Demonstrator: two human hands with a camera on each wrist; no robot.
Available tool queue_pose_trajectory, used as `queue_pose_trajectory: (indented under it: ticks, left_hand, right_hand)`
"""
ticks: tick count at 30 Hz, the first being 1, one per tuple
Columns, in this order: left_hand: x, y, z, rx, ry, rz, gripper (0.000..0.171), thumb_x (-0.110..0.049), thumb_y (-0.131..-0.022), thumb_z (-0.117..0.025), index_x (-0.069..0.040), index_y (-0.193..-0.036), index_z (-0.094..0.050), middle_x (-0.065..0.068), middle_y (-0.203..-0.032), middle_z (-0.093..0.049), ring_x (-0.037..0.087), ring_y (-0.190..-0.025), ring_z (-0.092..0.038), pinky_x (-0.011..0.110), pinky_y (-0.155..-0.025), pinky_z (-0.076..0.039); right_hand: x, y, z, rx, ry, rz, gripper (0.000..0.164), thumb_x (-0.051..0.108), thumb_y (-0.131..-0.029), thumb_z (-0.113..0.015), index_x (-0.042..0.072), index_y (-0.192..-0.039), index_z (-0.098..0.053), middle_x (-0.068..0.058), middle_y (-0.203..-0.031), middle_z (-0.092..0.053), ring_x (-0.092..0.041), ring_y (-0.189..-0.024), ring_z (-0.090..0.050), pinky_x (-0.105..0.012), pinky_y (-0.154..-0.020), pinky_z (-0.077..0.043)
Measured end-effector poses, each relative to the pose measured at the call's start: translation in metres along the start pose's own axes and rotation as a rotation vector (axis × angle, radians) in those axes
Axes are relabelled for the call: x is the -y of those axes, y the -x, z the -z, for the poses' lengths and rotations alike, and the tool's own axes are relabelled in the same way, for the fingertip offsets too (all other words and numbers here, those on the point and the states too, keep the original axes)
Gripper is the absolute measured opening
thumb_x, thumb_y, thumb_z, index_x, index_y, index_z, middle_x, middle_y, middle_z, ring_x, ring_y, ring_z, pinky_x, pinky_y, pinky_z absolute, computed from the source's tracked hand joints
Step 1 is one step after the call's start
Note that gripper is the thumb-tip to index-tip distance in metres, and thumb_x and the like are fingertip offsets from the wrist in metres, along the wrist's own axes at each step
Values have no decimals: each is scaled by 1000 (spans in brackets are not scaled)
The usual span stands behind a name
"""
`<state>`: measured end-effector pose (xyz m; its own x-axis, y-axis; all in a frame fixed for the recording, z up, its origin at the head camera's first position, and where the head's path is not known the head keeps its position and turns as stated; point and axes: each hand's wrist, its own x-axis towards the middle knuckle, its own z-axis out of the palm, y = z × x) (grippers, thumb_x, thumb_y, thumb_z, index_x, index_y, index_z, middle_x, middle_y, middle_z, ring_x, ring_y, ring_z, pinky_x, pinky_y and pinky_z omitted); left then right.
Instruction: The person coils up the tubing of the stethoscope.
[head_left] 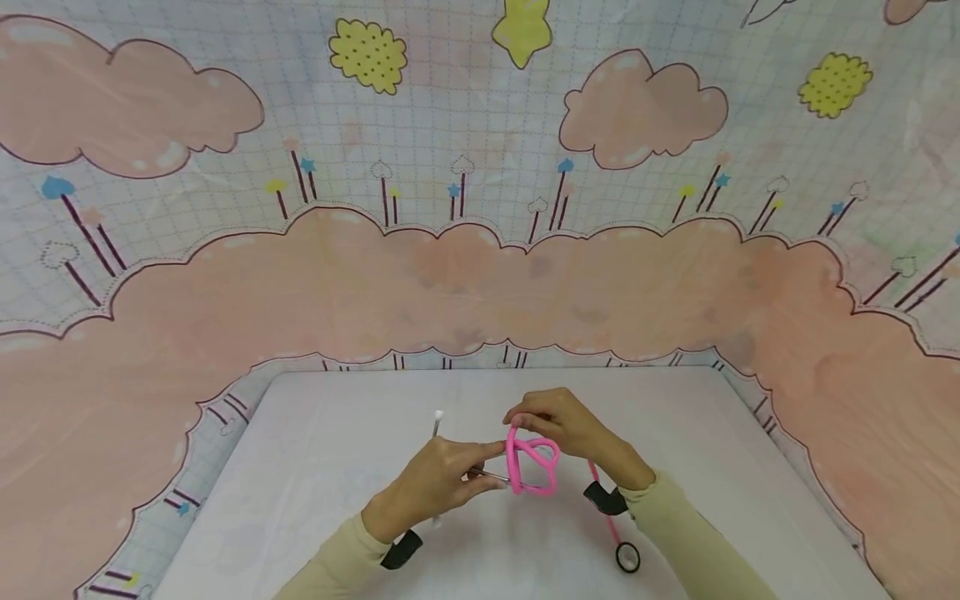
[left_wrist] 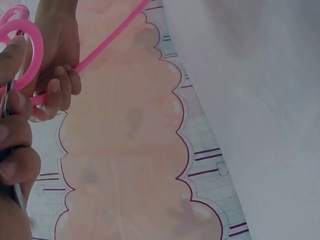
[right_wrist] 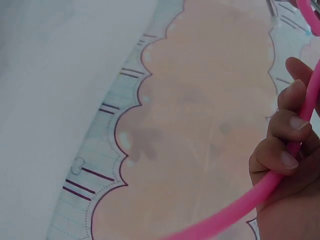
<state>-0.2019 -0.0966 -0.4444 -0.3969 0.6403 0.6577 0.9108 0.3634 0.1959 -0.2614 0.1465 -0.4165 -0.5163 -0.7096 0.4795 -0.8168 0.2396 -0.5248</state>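
Pale sleeves (head_left: 697, 533) come in from the near side, each with a black piece (head_left: 402, 551) by the wrist, over a white table (head_left: 330, 467). Between the two hands, in the middle, is a pink stethoscope (head_left: 513, 467). The left hand (head_left: 435, 479) grasps its metal ear tubes (head_left: 491, 477), the fingers curled around them, and one white ear tip (head_left: 439, 414) shows on the far side of this hand. The right hand (head_left: 568, 423), a little farther, holds the pink tubing (right_wrist: 230, 210) firmly in bent fingers. Between them the tubing makes crossed loops; how exactly it is threaded, I cannot tell. Its other part goes past the right wrist to the round chest piece (head_left: 627, 557), at near right. Behind the far table edge is a cloth (head_left: 450, 283) with printed clouds.
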Motion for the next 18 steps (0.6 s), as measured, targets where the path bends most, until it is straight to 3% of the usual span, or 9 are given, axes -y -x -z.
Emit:
queue_pose_trajectory:
  ticks: [5,10,14,18]
  left_hand:
    - [1,1,-1,-43,19,40,45,-30,-83,-77,-4,-118,-67,-5,-68,-65,-5,-57,-51,4,-59,-44]
    - [-2,1,-1,-108,35,70,58,-40,-88,-68,2,-128,-56,-6,-62,-57,-6,-56,-40,3,-56,-35]
    - [-2,1,-2,-138,51,43,65,-37,-89,-68,2,-139,-51,-6,-61,-52,-6,-57,-35,4,-54,-31]
    - [1,1,-2,-148,59,16,60,-30,-88,-72,-5,-139,-55,-7,-61,-52,-6,-56,-39,3,-56,-37]
  right_hand:
    - [-4,4,-6,-35,-51,-27,13,4,-94,-62,7,-98,-75,-1,-75,-66,0,-69,-52,-20,-62,-48]
    - [-6,8,-19,-58,-235,-105,16,5,-97,-57,1,-101,-72,-14,-89,-72,-2,-80,-58,-23,-72,-53]
    - [-6,11,-31,-46,-378,-175,30,22,-100,-58,-4,-108,-69,-23,-100,-71,-2,-93,-63,-25,-82,-55]
    - [-7,12,-37,-40,-400,-234,47,40,-97,-59,-4,-109,-69,-24,-102,-71,-1,-91,-65,-22,-82,-55]
